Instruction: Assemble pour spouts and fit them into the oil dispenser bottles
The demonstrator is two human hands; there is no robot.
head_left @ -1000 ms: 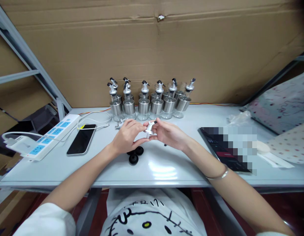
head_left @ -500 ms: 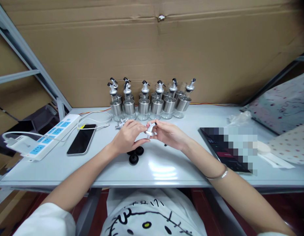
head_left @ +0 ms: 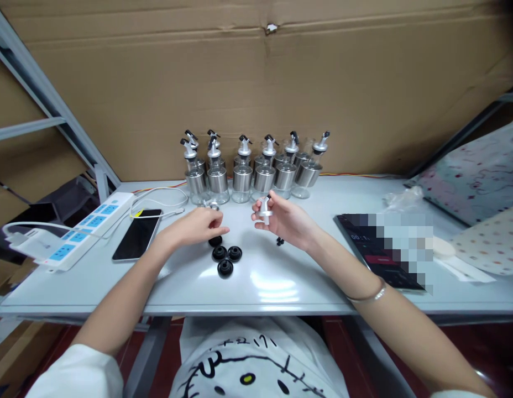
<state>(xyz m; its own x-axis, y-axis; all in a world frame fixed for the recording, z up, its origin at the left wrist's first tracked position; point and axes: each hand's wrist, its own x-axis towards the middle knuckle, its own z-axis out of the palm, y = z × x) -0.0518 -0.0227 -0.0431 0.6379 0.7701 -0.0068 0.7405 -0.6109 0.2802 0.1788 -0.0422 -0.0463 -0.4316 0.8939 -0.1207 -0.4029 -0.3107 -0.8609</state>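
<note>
A silver pour spout (head_left: pixel 265 210) with a small black flap stands upright in the fingers of my right hand (head_left: pixel 287 221), its stem pointing down, held above the table. My left hand (head_left: pixel 197 225) is low over the table, its thumb apart from its bent fingers, and nothing shows in it; some fingertips are hidden. Just behind it are loose silver spout parts (head_left: pixel 211 205), partly covered by the hand. Several black rubber stoppers (head_left: pixel 225 268) lie near its thumb, one partly beneath it. Tiny black pieces (head_left: pixel 280 241) lie below my right hand.
Several glass and steel bottles (head_left: pixel 242 179) stand in rows at the back, many with spouts fitted. On the left are a phone (head_left: pixel 138 236), a white cable and a power strip (head_left: pixel 80 237). A tablet (head_left: pixel 370 251) and a clear plastic bag (head_left: pixel 403 199) lie right.
My left hand has let go of the spout and moved left, uncovering more black stoppers. My right hand now holds the spout alone, slightly further right and turned more upright.
</note>
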